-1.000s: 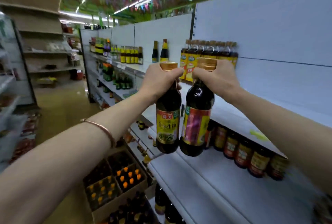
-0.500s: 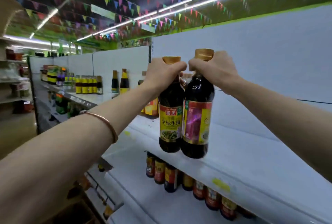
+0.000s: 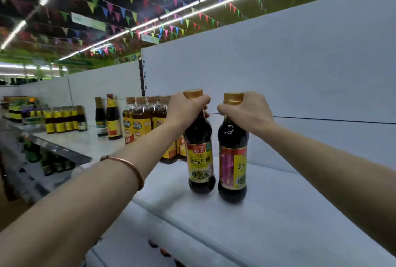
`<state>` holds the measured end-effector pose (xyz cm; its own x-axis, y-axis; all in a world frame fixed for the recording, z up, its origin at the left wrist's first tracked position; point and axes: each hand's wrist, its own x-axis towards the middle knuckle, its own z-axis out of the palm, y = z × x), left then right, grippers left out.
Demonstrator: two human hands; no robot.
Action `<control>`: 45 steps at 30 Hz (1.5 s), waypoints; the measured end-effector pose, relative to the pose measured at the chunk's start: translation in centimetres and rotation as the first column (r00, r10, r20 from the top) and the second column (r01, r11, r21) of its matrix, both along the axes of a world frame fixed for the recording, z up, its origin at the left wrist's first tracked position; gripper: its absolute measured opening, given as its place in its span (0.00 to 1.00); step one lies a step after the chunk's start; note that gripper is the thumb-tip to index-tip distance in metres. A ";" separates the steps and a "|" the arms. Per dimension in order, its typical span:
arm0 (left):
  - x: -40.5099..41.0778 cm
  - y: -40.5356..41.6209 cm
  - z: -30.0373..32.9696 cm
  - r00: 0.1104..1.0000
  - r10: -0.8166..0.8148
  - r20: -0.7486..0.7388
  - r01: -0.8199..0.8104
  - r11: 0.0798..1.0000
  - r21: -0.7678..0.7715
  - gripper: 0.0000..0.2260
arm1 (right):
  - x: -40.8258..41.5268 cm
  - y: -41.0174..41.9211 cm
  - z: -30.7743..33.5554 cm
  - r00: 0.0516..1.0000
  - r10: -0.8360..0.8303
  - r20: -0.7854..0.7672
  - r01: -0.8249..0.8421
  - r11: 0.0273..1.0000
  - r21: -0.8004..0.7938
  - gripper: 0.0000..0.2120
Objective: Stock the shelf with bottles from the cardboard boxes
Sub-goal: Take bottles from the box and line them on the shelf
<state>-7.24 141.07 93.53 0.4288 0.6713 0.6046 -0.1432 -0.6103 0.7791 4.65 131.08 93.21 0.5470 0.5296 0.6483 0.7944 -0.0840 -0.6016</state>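
Two dark sauce bottles with gold caps and yellow-red labels stand side by side on the white top shelf [image 3: 278, 224]. My left hand [image 3: 185, 109] grips the neck of the left bottle [image 3: 200, 163]. My right hand [image 3: 246, 112] grips the neck of the right bottle [image 3: 232, 168]. Both bottles are upright, a small gap between them, their bases at or just above the shelf surface. The cardboard boxes are out of view.
Shrink-wrapped packs of amber bottles [image 3: 141, 125] sit just left of and behind my left hand. Two single dark bottles [image 3: 108, 116] and a row of yellow-labelled bottles [image 3: 62, 118] stand further left. The white back panel [image 3: 300, 84] rises behind. Bottle tops [image 3: 165, 251] show on the shelf below.
Both hands carried the bottles up from over the lower shelves and set them down onto the top shelf; the bottles have moved slightly apart.
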 end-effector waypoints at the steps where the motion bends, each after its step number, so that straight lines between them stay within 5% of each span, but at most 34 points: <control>1: 0.7 0.5 -0.6 1.000 0.006 -0.015 -0.006 1.000 0.008 0.06 | 0.5 0.4 -0.6 1.000 -0.017 -0.001 0.017 1.000 0.002 0.16; 13: 3.3 4.3 -6.2 0.993 -0.110 -0.037 0.111 0.993 0.026 0.08 | 2.3 4.2 -4.7 0.995 0.043 -0.092 -0.020 0.973 0.231 0.12; 17: 2.0 4.6 -8.4 0.991 -0.069 -0.118 0.080 0.992 0.094 0.20 | 1.9 4.2 -4.8 0.996 0.016 -0.085 0.010 0.955 0.297 0.14; 20: 0.7 5.1 -10.0 0.962 -0.129 -0.242 0.158 0.982 0.105 0.41 | 1.6 4.3 -4.8 0.993 -0.055 -0.108 0.086 0.949 0.302 0.17; 24: 0.8 5.9 -9.9 0.918 -0.263 -0.296 0.290 0.956 0.049 0.48 | 1.1 4.3 -5.0 0.982 -0.133 -0.135 0.163 0.957 0.239 0.20; 29: 1.3 7.1 -10.6 0.922 -0.297 -0.250 0.319 0.947 0.050 0.43 | 0.1 1.4 -4.9 0.950 0.010 -0.312 -0.055 0.989 -0.135 0.19; 33: 2.1 8.1 -10.8 0.933 -0.280 -0.225 0.305 0.948 0.086 0.41 | 0.1 -1.1 -5.4 0.887 0.004 -0.462 -0.199 0.905 -0.375 0.41; 45: 5.7 10.7 -11.0 0.912 -0.170 -0.374 0.200 0.979 0.044 0.43 | 1.9 3.9 -7.7 0.935 -0.100 -0.341 0.018 0.972 -0.236 0.42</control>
<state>-1.54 151.80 82.55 0.7423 0.5147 0.4290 0.0269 -0.6626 0.7485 6.58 135.00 85.49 0.7506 0.5992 0.2783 0.5276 -0.2901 -0.7984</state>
